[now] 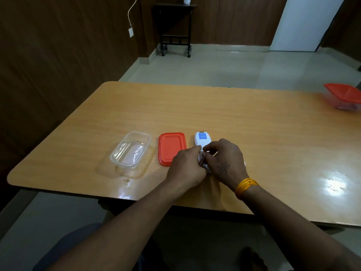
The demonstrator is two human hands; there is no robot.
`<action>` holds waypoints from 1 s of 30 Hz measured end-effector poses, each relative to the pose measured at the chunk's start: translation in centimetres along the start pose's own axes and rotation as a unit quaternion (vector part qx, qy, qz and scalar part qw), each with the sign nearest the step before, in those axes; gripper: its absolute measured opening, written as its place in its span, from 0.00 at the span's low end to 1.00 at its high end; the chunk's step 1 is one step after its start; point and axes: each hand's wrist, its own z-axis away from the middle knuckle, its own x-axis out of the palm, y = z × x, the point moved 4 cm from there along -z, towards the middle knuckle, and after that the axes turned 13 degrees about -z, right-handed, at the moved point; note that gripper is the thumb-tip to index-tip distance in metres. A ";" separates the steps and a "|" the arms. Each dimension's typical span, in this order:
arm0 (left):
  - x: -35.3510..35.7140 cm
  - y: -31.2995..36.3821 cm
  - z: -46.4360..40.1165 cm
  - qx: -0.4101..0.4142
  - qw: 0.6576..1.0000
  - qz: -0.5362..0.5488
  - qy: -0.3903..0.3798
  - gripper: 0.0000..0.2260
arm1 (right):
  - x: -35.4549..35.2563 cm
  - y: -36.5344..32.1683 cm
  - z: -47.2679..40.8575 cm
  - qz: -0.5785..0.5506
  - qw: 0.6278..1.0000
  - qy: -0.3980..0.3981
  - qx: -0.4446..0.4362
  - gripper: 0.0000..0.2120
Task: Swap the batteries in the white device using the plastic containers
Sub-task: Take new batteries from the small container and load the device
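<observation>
Near the wooden table's (195, 106) front edge: empty clear plastic tub (130, 150), its flat red lid (170, 146), then left hand (185, 167) and right hand (224, 159) together, pinching the white device (202, 140). Old batteries probably not out yet. A lidded tub (343, 95) waits far right.

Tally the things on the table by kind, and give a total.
Clear plastic containers: 2, one open, one with its red lid on
Loose red lids: 1
White devices: 1, under both hands, left and right
Total: 4
</observation>
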 end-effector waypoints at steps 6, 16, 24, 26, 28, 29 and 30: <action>0.0 0.3 0.1 -0.014 1.000 -0.005 0.005 0.21 | 0.3 -0.1 0.3 0.015 1.000 -0.010 -0.008 0.09; -0.3 0.6 0.4 -0.026 0.999 -0.020 -0.012 0.21 | 0.0 -0.9 0.9 0.031 0.997 -0.056 -0.034 0.10; -0.6 0.5 0.4 -0.035 0.999 -0.007 -0.020 0.21 | -0.1 -1.9 1.4 0.124 0.986 -0.100 -0.053 0.13; -0.4 0.5 0.3 -0.037 0.999 -0.006 -0.023 0.24 | -0.3 -2.3 1.5 0.143 0.983 -0.106 -0.054 0.13; -0.3 0.4 0.4 -0.039 0.999 -0.004 -0.023 0.29 | -0.6 -2.4 1.4 0.145 0.982 -0.113 -0.049 0.14; -0.3 0.4 0.4 -0.038 0.999 -0.003 -0.021 0.30 | -0.7 -2.5 1.3 0.141 0.982 -0.115 -0.046 0.14; -0.3 0.5 0.4 -0.037 0.999 -0.001 -0.019 0.29 | -0.8 -2.4 1.3 0.137 0.983 -0.118 -0.044 0.14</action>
